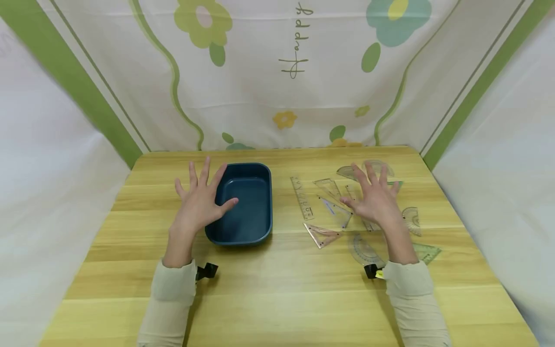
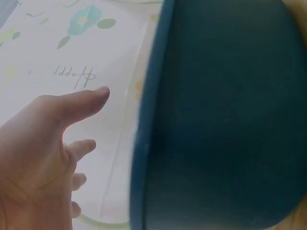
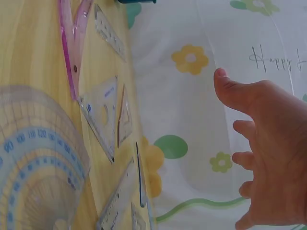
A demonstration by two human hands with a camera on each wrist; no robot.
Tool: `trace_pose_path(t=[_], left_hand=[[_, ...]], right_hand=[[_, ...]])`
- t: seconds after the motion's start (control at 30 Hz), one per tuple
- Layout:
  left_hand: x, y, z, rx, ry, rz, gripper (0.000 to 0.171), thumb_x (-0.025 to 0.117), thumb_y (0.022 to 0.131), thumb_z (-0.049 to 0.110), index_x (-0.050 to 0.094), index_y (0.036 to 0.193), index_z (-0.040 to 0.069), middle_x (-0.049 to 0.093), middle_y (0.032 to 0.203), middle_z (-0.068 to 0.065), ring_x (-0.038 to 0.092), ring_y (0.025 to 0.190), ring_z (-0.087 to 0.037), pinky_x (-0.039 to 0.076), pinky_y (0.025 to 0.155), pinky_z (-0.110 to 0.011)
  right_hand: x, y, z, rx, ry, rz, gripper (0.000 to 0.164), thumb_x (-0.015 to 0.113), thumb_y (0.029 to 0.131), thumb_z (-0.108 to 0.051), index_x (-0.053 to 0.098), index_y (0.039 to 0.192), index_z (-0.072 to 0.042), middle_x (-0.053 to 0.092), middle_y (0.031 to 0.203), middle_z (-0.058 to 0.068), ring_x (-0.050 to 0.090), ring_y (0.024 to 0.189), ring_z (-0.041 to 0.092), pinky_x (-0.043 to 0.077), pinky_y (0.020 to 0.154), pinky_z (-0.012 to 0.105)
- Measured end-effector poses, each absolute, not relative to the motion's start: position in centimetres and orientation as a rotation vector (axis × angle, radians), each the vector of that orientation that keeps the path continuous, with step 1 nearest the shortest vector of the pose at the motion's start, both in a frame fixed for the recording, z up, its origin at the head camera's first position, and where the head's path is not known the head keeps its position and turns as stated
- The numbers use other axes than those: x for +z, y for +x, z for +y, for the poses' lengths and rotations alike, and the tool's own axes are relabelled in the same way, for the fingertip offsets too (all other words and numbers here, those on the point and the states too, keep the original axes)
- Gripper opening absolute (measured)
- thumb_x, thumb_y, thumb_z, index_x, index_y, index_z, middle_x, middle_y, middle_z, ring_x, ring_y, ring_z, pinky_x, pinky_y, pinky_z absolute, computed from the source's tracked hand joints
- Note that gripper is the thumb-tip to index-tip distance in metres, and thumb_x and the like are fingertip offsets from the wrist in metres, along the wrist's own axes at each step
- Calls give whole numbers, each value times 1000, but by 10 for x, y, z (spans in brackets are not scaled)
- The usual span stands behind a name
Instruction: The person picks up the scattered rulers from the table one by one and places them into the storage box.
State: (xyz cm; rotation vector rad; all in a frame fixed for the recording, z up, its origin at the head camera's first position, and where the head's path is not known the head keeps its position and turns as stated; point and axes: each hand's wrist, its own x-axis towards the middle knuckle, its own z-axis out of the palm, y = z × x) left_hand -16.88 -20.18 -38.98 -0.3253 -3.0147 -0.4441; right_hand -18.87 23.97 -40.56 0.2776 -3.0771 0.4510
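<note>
My left hand (image 1: 200, 205) is held with fingers spread over the left side of a dark blue rectangular tray (image 1: 244, 212); whether it touches the rim I cannot tell. The tray holds nothing. On the right, my right hand (image 1: 376, 200) hovers with spread fingers over several clear drawing tools, partly hiding them. Around it lie a straight ruler (image 1: 302, 198), a clear set square (image 1: 338, 212), a pink set square (image 1: 313, 235), a large protractor (image 3: 43, 148), a small protractor (image 1: 412, 220) and a green set square (image 1: 427, 251). Neither hand grips anything.
The wooden table (image 1: 277, 299) ends at a white floral curtain (image 1: 260, 86) behind. White cloth (image 1: 498, 159) hangs at both sides. A black wrist camera (image 1: 207, 271) sits at the left cuff, another at the right.
</note>
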Motion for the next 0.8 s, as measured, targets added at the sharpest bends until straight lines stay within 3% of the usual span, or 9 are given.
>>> trace_pose_path(t=[0.07, 0.17, 0.33, 0.57, 0.8], left_hand=[[-390, -169, -205, -534, -351, -3023, 90, 57, 95, 58, 3, 161, 29, -14, 168, -8, -23, 150, -41, -5, 107, -83], [-388, -171, -211, -718, -394, -3021, 86, 53, 101, 49, 1, 161, 17, -6, 168, -15, -10, 153, -43, 4, 115, -75], [-385, -174, -225, -926, -411, -3041, 80, 50, 105, 38, 4, 158, 0, 12, 164, -26, 17, 150, -46, 22, 119, -62], [-389, -179, -240, -1025, -364, -3129, 68, 48, 106, 23, 14, 154, -11, 36, 149, -36, 46, 131, -53, 44, 104, -62], [-399, -185, -248, -1059, -317, -3193, 58, 46, 106, 19, 27, 148, -15, 58, 129, -34, 69, 104, -40, 58, 85, -48]], right_hand=[[-405, -189, 238, 472, 320, -3075, 95, 57, 91, -67, 8, 161, -26, -3, 168, 15, -19, 147, 51, 2, 99, 88], [-404, -192, 233, 534, 407, -3054, 91, 65, 93, -53, 12, 161, -23, 4, 167, 19, -7, 148, 55, 13, 102, 85], [-396, -198, 221, 671, 543, -3011, 83, 70, 94, -28, 21, 159, -12, 25, 160, 26, 24, 146, 51, 34, 107, 71], [-388, -214, 195, 778, 695, -3056, 74, 69, 95, -24, 31, 152, 4, 52, 141, 29, 57, 122, 45, 50, 98, 56], [-400, -235, 169, 933, 706, -3147, 67, 68, 95, -22, 37, 146, 9, 61, 127, 30, 68, 105, 40, 59, 84, 46]])
